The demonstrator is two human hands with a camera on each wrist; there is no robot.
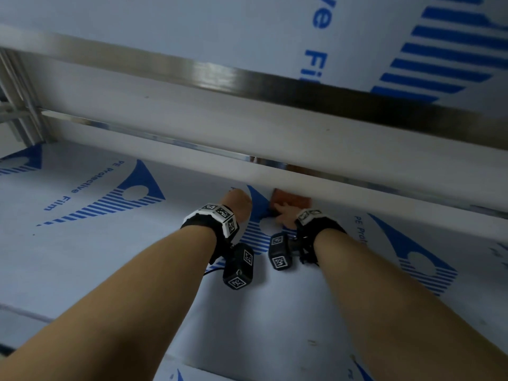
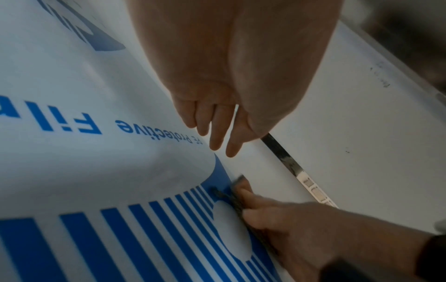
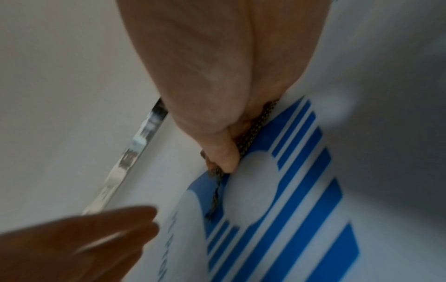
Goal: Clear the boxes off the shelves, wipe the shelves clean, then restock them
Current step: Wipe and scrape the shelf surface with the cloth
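1 cloth [image 1: 292,199] under right grip [image 1: 286,216], left grip [image 1: 238,205] flat beside

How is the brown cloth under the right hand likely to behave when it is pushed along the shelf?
The cloth is probably floppy: its thin woven edge bends and waves beside the right hand. It looks light and lies flat, so it should not roll. On the glossy film-covered shelf it likely slides easily.
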